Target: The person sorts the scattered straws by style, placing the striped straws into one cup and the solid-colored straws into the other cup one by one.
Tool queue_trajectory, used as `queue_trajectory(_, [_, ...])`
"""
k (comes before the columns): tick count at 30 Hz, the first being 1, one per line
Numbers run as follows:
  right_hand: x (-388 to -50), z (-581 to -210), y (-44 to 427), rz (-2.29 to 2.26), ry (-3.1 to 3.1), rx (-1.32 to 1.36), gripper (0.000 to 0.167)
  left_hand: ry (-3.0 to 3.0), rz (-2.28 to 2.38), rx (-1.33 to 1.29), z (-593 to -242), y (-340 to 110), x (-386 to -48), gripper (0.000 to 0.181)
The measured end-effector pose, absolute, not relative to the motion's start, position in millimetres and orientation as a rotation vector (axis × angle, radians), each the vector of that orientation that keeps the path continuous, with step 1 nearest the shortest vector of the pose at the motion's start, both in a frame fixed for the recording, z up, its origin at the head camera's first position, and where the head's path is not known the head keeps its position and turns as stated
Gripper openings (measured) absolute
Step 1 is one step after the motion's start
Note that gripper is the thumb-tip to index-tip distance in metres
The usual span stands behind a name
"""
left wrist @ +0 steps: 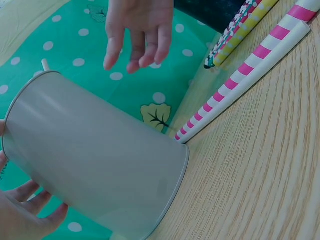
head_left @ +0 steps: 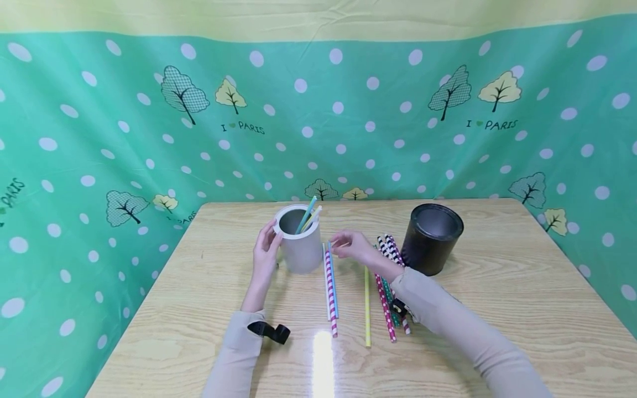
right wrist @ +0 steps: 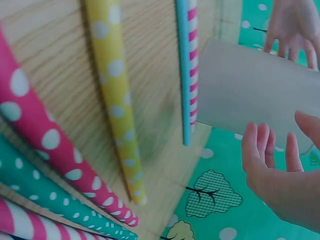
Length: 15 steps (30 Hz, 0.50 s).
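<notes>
A light grey canister [head_left: 302, 251] with a white rim stands on the table, a blue straw [head_left: 306, 214] and a few pale ones leaning inside it. My left hand [head_left: 266, 246] holds its left side near the rim, fingertips against the wall in the left wrist view. Just right of the canister, my right hand [head_left: 350, 245] hovers with loosely bent fingers and nothing in them. Below it lie a pink-and-white striped straw [head_left: 330, 298], a light blue straw [head_left: 334, 287] and a white straw [head_left: 326, 276], side by side. A yellow dotted straw [right wrist: 116, 85] lies farther right.
A black canister [head_left: 432, 240] stands at the right. Beside it, partly under my right forearm, lie several patterned straws, among them a pink dotted straw [head_left: 385, 312] and a green dotted straw [right wrist: 60, 192]. A green dotted cloth [head_left: 318, 121] hangs behind the wooden table [head_left: 199, 320].
</notes>
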State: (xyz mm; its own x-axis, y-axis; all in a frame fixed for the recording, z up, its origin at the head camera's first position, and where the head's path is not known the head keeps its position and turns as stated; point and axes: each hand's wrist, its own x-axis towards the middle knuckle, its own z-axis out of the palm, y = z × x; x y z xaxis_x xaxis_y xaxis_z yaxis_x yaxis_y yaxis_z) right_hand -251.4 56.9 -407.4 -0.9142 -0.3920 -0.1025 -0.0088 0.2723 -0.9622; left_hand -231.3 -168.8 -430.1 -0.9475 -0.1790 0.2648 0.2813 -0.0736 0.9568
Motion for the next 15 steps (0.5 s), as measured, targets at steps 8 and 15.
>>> queue_trajectory(8, [-250,-417,56,-1.565,2.258,-0.328,0.032,-1.879,-2.107,-0.102,-431,-169,-232,0.040])
queue_trajectory(15, [-248,-425,55,-1.501,2.253,-0.303,0.031,-1.879,-2.115,-0.090,-432,-169,-233,0.040])
